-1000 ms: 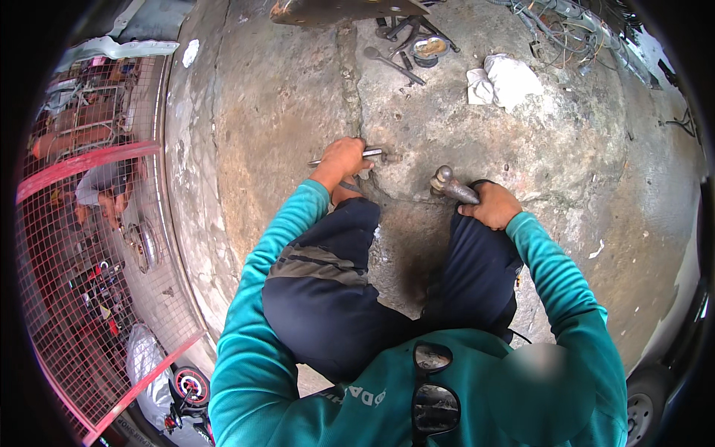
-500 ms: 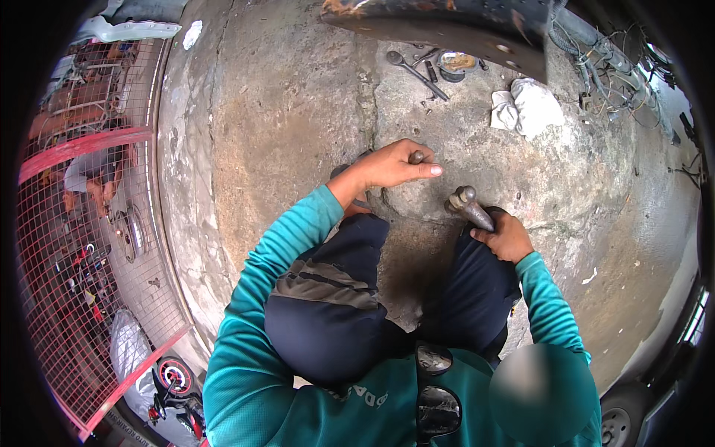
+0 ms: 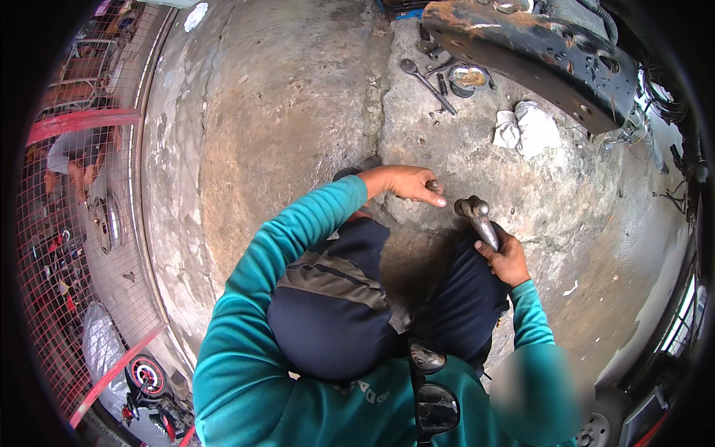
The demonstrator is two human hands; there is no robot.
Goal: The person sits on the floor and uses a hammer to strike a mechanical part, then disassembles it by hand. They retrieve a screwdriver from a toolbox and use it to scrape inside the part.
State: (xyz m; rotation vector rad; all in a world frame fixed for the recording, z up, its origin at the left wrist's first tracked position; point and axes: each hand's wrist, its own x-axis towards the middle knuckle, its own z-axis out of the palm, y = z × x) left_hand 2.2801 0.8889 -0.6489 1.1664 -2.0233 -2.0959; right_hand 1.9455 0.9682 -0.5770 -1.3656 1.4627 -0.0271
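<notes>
My left hand (image 3: 409,183) is closed around a dark metal rod (image 3: 433,185), whose blunt, rounded end sticks up beside the index finger. The rod's lower part is hidden by the hand. Over my right knee, my right hand (image 3: 507,259) grips a worn metal hammer (image 3: 483,227) by its handle. The hammer's rounded head (image 3: 471,207) points up and away from me, just right of my left thumb and apart from it. Both hands are above the concrete floor between and over my bent knees.
A rusty dark steel beam (image 3: 532,63) juts in at the upper right. Below it lie a ratchet wrench (image 3: 427,86), a round tin (image 3: 468,76) and a white rag (image 3: 535,129). At left runs a red wire-mesh fence (image 3: 82,119), with a person (image 3: 78,160) crouching behind it.
The view has shifted, so more of the steel beam and the floor tools shows. Both hands sit slightly lower in the picture, keeping the same grips on rod and hammer.
</notes>
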